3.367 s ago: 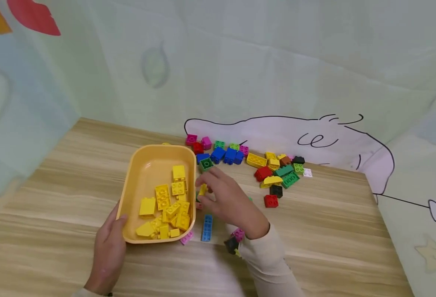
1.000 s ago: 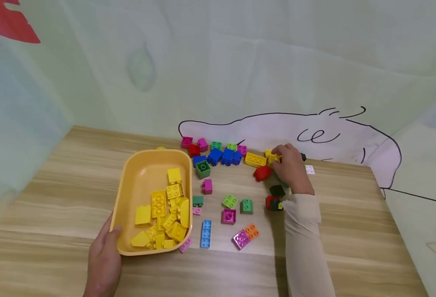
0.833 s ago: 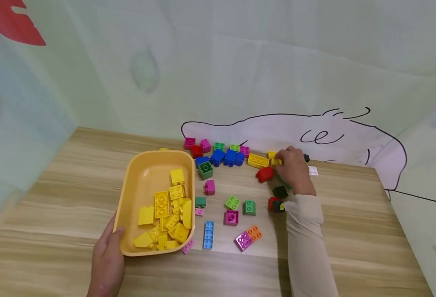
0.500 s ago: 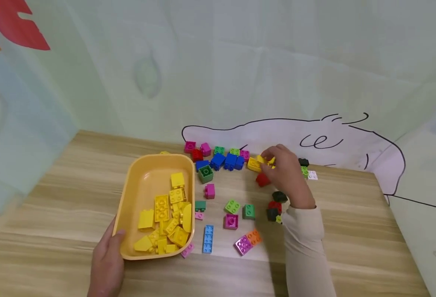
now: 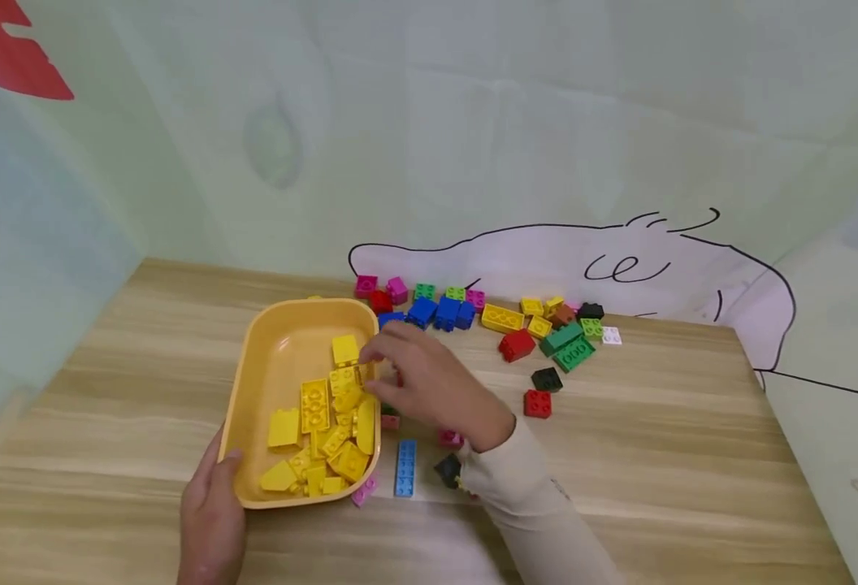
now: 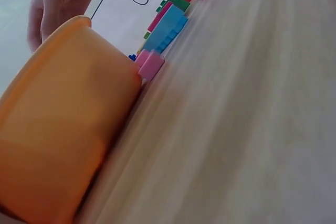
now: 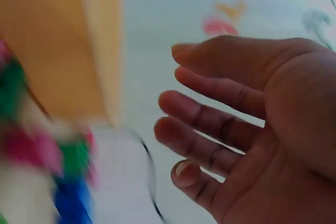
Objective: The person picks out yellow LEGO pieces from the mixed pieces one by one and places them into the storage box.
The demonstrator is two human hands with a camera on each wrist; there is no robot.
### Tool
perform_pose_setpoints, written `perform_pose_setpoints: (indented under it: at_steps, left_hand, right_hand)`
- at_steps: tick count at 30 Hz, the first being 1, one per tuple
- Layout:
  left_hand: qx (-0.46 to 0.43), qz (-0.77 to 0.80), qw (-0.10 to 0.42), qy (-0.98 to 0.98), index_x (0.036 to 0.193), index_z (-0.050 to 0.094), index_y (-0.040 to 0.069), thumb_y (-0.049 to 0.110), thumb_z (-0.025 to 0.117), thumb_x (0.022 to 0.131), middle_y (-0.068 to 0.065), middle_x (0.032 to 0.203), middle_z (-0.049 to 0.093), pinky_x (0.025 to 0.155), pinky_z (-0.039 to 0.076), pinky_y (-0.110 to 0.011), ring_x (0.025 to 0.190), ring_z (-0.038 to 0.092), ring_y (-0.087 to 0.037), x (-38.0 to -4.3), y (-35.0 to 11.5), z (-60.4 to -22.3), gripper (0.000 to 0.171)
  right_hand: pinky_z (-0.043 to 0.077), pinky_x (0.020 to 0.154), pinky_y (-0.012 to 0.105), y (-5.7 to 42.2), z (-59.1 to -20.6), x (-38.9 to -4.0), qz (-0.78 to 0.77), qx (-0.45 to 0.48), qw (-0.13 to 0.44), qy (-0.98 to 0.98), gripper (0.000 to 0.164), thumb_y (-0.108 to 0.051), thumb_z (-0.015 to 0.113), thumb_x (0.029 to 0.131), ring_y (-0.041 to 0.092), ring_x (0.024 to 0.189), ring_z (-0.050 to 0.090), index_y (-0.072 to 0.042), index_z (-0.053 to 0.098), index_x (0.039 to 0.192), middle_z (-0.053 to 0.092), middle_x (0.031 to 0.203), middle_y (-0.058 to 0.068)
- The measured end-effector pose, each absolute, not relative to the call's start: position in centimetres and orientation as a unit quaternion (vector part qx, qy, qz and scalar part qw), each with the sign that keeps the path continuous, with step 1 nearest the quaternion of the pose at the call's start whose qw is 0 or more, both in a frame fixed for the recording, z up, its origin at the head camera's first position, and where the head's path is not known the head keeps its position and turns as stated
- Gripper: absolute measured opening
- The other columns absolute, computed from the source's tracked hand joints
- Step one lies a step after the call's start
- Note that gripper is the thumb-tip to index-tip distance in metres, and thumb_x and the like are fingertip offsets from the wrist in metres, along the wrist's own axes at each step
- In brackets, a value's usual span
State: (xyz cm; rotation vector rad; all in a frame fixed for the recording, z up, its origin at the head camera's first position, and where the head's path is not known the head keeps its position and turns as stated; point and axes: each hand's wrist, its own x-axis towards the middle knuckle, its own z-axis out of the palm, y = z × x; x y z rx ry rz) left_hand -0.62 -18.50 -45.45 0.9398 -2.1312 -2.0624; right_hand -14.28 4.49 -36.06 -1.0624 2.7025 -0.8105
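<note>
My left hand [image 5: 213, 520] grips the near left side of a light orange plastic tray [image 5: 283, 357], thumb on its rim. Inside it lie several yellow toy building bricks [image 5: 284, 428], mostly at the right and near end. Over the right rim is my right hand [image 5: 429, 390], its fingertips above the yellow bricks. The right wrist view shows the right hand's fingers [image 7: 226, 129] spread and loosely bent, with nothing between them. From the left wrist view, the tray's outer wall [image 6: 68, 114] fills the left side, and the gripping hand is hidden.
Blue bricks [image 5: 447, 313] and pink ones stand along the back. A long yellow brick [image 5: 503, 318], a red brick [image 5: 517, 345] and a green brick [image 5: 574, 353] lie farther right. A light blue brick [image 5: 405, 469] is beside the tray. Printed cloth [image 5: 546, 122] hangs behind the table.
My right hand has moved left from the yellow bricks at the back right, where it pinched a yellow brick, to the tray. Its fingers are now parted. My left hand still holds the tray.
</note>
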Motion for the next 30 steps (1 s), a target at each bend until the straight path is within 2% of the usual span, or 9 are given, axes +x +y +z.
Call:
perform_pose_setpoints:
  at_steps: [3,6,11,17,24,28,30]
  left_hand:
    - [0.293,-0.682,0.039,-0.669,0.158,0.018,0.017,0.024,0.021,0.110,0.002,0.165,0.015,0.128,0.018,-0.040,0.151,0.017,-0.020,-1.2,-17.9,-45.5,0.049]
    - [0.282,-0.703,0.060,-0.650,0.158,0.019,0.015,0.021,0.020,0.110,0.001,0.166,0.016,0.127,0.022,-0.036,0.151,0.019,-0.019,-1.8,-17.4,-45.5,0.048]
    - [0.290,-0.724,0.090,-0.620,0.157,0.022,0.014,0.019,0.021,0.110,-0.001,0.165,0.019,0.125,0.025,-0.036,0.151,0.021,-0.019,-2.7,-16.5,-45.5,0.048]
    - [0.287,-0.735,0.128,-0.601,0.156,0.027,0.014,0.017,0.022,0.109,-0.003,0.165,0.023,0.124,0.029,-0.033,0.150,0.024,-0.018,-3.6,-15.2,-45.4,0.047]
    - [0.276,-0.722,0.108,-0.624,0.156,0.025,0.019,0.020,0.022,0.110,0.000,0.165,0.022,0.125,0.027,-0.035,0.150,0.022,-0.015,-3.8,-14.5,-45.4,0.047]
    - [0.284,-0.704,0.083,-0.646,0.156,0.025,0.025,0.024,0.020,0.110,0.005,0.165,0.021,0.126,0.025,-0.039,0.151,0.022,-0.014,-3.7,-14.8,-45.3,0.047]
    - [0.286,-0.695,0.067,-0.657,0.156,0.024,0.028,0.025,0.019,0.109,0.008,0.165,0.020,0.127,0.022,-0.042,0.151,0.020,-0.012,-3.7,-15.0,-45.1,0.047]
  right_hand:
    - [0.063,0.082,0.039,9.0,-35.3,-16.7,-0.298,-0.289,0.021,0.909,0.020,-0.012,0.071,0.093,0.024,0.095,0.060,-0.008,0.069,0.112,0.065,0.111,0.008]
    - [0.061,0.082,0.045,14.2,-35.3,-18.9,-0.286,-0.191,-0.002,0.939,0.017,-0.005,0.068,0.093,0.032,0.094,0.059,-0.001,0.069,0.110,0.065,0.109,0.015]
    - [0.060,0.089,0.051,18.9,-37.4,-21.5,-0.257,-0.086,0.038,0.962,0.018,0.001,0.065,0.092,0.037,0.097,0.058,0.006,0.070,0.109,0.066,0.109,0.023]
    - [0.058,0.095,0.054,19.1,-39.9,-22.9,-0.226,-0.048,0.054,0.972,0.021,-0.002,0.069,0.089,0.037,0.099,0.057,0.003,0.072,0.109,0.069,0.112,0.021]
    - [0.058,0.091,0.052,19.1,-41.0,-22.8,-0.168,-0.029,0.066,0.983,0.025,-0.017,0.075,0.090,0.036,0.097,0.058,0.000,0.074,0.108,0.069,0.115,0.021]
    - [0.059,0.091,0.054,18.3,-39.0,-21.9,-0.209,-0.050,0.023,0.976,0.022,-0.013,0.077,0.088,0.037,0.098,0.057,0.000,0.073,0.106,0.067,0.115,0.019]
    - [0.060,0.084,0.049,17.1,-37.1,-20.7,-0.246,-0.082,-0.014,0.966,0.020,-0.011,0.076,0.088,0.035,0.095,0.057,-0.002,0.071,0.105,0.066,0.111,0.017]
